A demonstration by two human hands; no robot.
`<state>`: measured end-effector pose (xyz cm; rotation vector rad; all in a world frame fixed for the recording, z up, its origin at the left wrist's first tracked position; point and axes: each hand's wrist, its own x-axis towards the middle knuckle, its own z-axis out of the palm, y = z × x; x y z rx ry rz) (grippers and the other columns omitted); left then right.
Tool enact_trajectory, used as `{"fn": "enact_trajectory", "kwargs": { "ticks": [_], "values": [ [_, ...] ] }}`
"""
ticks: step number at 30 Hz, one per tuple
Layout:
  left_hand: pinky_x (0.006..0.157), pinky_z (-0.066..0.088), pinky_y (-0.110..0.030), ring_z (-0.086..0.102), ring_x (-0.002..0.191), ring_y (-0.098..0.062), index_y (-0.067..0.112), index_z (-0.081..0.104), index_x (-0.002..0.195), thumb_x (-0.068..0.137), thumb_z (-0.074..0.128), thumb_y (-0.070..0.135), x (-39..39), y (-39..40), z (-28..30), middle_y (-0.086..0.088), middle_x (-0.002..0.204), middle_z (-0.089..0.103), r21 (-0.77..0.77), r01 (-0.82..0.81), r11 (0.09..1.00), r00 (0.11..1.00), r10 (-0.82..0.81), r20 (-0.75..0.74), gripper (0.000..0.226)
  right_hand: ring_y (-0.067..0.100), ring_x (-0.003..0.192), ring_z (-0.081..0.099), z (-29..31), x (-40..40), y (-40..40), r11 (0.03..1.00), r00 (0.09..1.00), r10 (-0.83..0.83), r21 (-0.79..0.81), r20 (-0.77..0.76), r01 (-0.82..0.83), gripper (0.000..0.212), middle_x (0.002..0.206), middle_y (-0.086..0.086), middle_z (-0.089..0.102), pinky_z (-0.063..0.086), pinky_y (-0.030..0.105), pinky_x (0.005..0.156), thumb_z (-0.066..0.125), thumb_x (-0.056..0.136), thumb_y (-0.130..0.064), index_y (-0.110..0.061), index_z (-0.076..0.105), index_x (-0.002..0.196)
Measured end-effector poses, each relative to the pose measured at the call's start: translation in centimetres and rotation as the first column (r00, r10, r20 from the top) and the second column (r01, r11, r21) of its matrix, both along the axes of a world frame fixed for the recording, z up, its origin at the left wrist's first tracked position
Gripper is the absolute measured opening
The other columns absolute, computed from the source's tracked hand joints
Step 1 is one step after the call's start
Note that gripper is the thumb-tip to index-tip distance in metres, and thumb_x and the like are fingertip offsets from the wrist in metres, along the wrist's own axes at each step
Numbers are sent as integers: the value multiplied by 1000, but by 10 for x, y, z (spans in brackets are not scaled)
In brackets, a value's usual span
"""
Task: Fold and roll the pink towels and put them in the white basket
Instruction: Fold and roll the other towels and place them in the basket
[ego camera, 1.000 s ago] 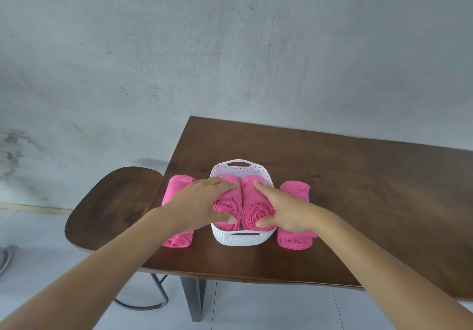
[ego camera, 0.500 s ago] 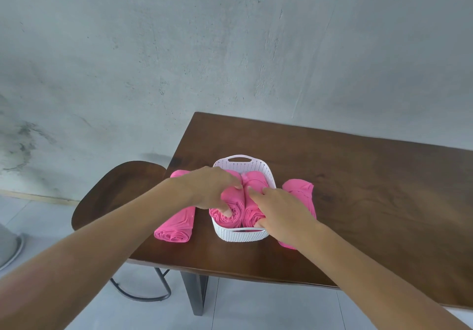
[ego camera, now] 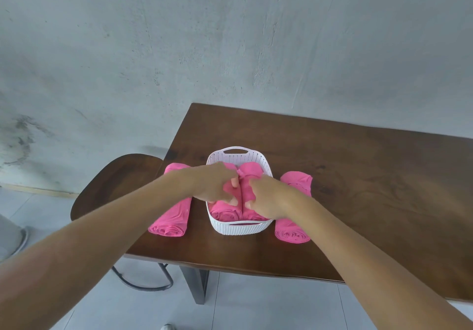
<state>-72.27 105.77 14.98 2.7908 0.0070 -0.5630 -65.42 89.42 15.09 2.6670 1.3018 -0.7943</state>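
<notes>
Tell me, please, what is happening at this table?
A person is packing rolled pink towels into a white basket on a wooden table. Two rolls lie side by side inside it. The left hand grips the left roll and the right hand grips the right roll, as if seating them. Two more rolls wait on the table, one left of the basket and one right of it.

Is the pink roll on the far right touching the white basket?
Apart. The head view shows bare table between the right roll and the white basket.
</notes>
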Motion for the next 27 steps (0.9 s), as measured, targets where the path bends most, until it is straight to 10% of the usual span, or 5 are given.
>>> {"fn": "enact_trajectory", "kwargs": {
  "ticks": [5,7,14,21,27],
  "values": [
    [91,54,-41,60,98,-25,15,39,146,79,81,51,7,-5,-13,-14,136,42,154,-50,987,994,64,-84,86,37,120,61,0,11,14,986,991,-111,-138,-78,99,79,131,25,60,44,32,87,60,102,-30,8,16,155],
    [93,51,-41,55,115,-33,6,33,150,85,75,48,7,-18,-23,-20,144,37,241,-18,970,994,43,-98,89,43,143,38,-14,8,18,978,986,-153,-155,-60,143,96,163,34,13,39,43,109,60,101,-23,5,-13,156],
    [106,48,-49,13,154,-39,-2,21,156,92,67,50,10,-31,-42,-19,156,36,413,31,910,999,-16,-39,94,43,152,17,-32,5,27,962,984,-172,-210,44,177,103,164,27,-18,30,47,120,63,98,-10,0,-22,156],
    [99,49,-39,48,133,-31,2,41,147,90,71,45,-2,-30,-19,-16,143,47,275,-46,960,999,50,-9,77,31,116,62,-15,10,26,966,966,-200,-133,163,222,65,134,8,61,49,36,83,79,85,-34,-11,51,140],
    [101,47,-41,55,123,-24,19,59,132,90,69,52,-27,2,-13,0,133,59,57,-174,983,945,150,291,54,29,103,65,-14,11,-13,863,904,-373,436,210,255,23,111,5,68,53,39,80,60,98,-32,-14,65,111]
  ]
}}
